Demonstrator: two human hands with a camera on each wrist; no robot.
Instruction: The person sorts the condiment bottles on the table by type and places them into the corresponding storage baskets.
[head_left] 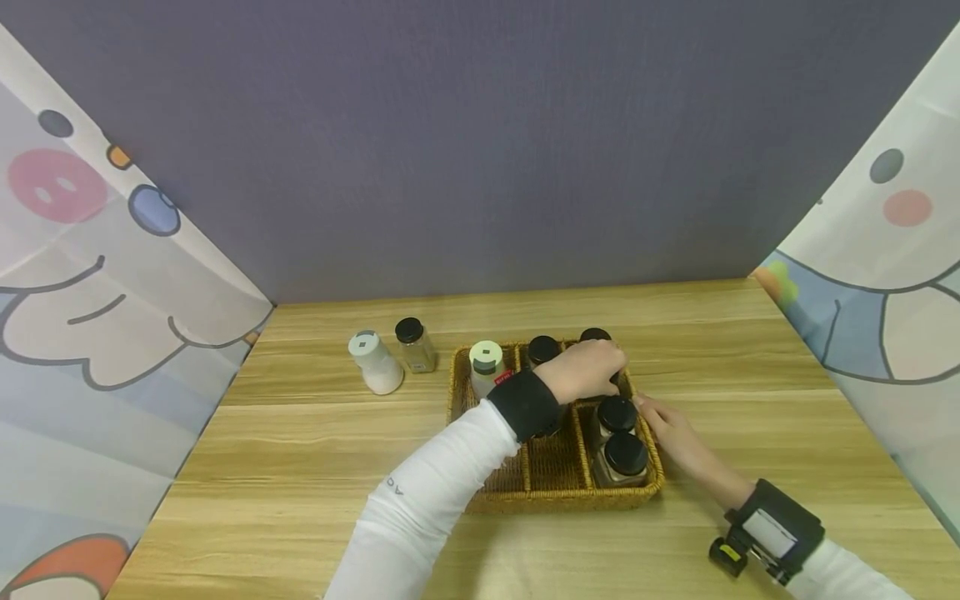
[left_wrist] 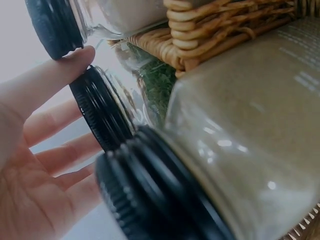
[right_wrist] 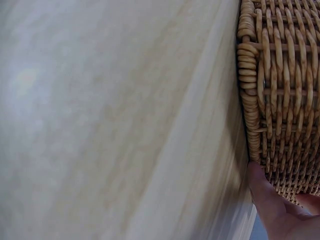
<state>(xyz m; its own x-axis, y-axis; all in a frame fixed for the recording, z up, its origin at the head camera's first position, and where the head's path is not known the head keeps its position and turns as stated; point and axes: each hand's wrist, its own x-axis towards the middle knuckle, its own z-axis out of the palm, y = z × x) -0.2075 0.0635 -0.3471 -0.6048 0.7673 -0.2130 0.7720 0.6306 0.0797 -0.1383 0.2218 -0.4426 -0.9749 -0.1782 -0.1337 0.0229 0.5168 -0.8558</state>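
Over the back right part of a divided wicker basket point(head_left: 558, 498), my left hand point(head_left: 588, 371) bends down among black-lidded jars. In the left wrist view, its thumb and fingers hold the black lid point(left_wrist: 102, 107) of a glass jar with green contents point(left_wrist: 157, 85). Closer to that camera is a jar with pale beige contents point(left_wrist: 250, 125). My right hand point(head_left: 671, 429) rests its fingertips against the basket's right outer wall point(right_wrist: 290, 90). Two black-lidded jars, one lid point(head_left: 626, 452) in front of the other point(head_left: 617, 414), stand in the front right compartment.
Left of the basket, on the wooden table point(head_left: 300, 467), stand a white container point(head_left: 377, 364) and a black-lidded jar point(head_left: 417, 346). A bottle with a pale lid point(head_left: 486, 360) is in the basket's back left. A grey panel point(head_left: 495, 150) rises behind the table.
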